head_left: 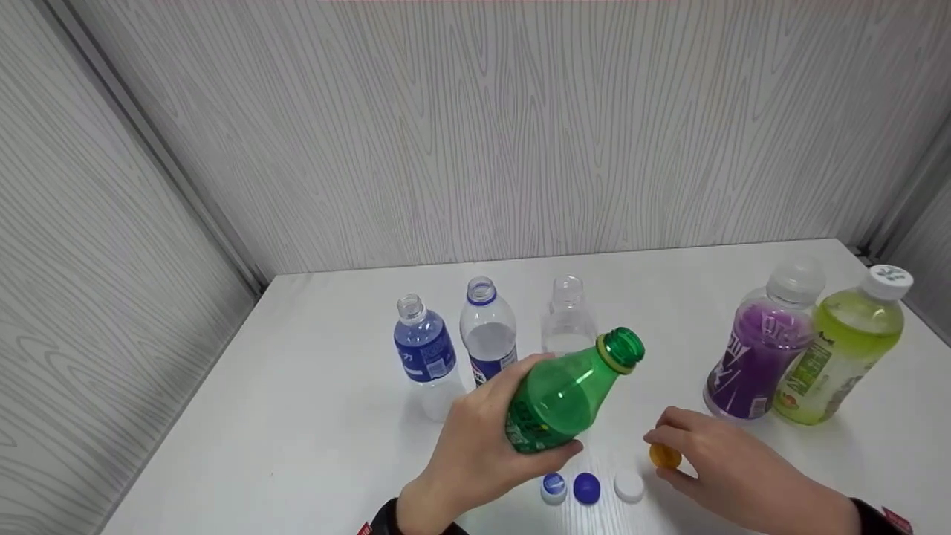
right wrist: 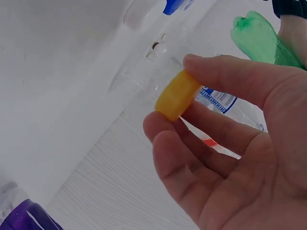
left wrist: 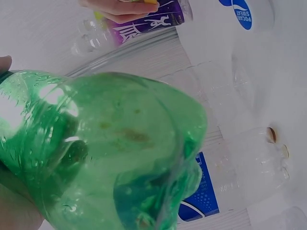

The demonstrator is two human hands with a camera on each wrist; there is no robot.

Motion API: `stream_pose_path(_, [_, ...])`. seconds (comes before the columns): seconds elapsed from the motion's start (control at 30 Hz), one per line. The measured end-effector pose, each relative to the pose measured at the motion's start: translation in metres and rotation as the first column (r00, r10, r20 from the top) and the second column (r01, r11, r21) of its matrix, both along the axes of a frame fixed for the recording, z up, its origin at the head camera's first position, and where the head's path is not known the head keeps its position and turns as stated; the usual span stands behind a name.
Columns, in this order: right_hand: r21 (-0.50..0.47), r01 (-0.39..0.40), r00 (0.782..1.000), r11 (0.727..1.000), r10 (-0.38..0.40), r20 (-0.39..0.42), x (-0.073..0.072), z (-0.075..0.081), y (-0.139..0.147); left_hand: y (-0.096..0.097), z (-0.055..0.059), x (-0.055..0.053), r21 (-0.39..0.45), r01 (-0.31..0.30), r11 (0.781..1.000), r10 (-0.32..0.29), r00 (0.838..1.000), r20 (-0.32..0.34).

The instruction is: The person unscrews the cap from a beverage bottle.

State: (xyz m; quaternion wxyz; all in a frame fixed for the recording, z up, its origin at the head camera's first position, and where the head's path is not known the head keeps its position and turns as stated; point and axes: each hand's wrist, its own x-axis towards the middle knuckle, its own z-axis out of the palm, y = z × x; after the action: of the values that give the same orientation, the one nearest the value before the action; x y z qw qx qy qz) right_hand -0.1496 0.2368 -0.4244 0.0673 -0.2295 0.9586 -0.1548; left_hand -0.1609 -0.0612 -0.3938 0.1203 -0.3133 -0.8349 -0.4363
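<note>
My left hand (head_left: 483, 438) grips a green bottle (head_left: 561, 405) round its body, tilted with its uncapped neck up and to the right. Its ridged underside fills much of the left wrist view. In my right hand (head_left: 732, 461), thumb and fingertips pinch a yellow-orange bottle cap (right wrist: 178, 96), held to the right of the green bottle. Between the hands, nearer the front, lie a white-and-blue cap (head_left: 553, 487), a dark blue cap (head_left: 587, 488) and a white cap (head_left: 629, 484) in a row.
Behind the left hand stand three uncapped clear bottles: one with a blue label (head_left: 427, 353), one with a blue neck ring (head_left: 488, 327) and a plain-looking one (head_left: 568, 319). A purple bottle (head_left: 761, 349) and a capped yellow-green bottle (head_left: 839, 357) stand at right, before the wood-grain wall (head_left: 520, 134).
</note>
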Motion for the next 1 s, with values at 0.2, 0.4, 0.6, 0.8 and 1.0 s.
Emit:
stream_pose_path(0.2, [0.041, 0.002, 0.992, 0.999, -0.006, 0.123, -0.003, -0.005, -0.002, 0.000, -0.001, 0.000, 0.000, 0.003, 1.000, -0.003, 1.000, 0.018])
stream_pose_path(0.4, [0.062, 0.001, 0.982, 0.998, -0.012, 0.187, -0.002, -0.009, -0.001, 0.000, -0.001, 0.000, -0.003, 0.005, 1.000, -0.004, 0.999, 0.036])
stream_pose_path(0.6, [0.079, 0.006, 0.972, 0.997, -0.024, 0.232, -0.004, -0.013, -0.001, 0.000, -0.002, 0.000, 0.004, 0.005, 1.000, -0.005, 0.999, 0.037])
stream_pose_path(0.8, [0.068, 0.015, 0.969, 0.998, -0.031, 0.247, -0.004, -0.016, -0.001, 0.001, -0.002, 0.000, 0.001, 0.010, 1.000, -0.010, 0.999, 0.040])
stream_pose_path(1.0, [0.070, -0.002, 0.971, 0.998, -0.015, 0.240, -0.005, -0.019, -0.002, 0.001, -0.002, 0.000, 0.010, 0.013, 1.000, -0.013, 1.000, -0.013])
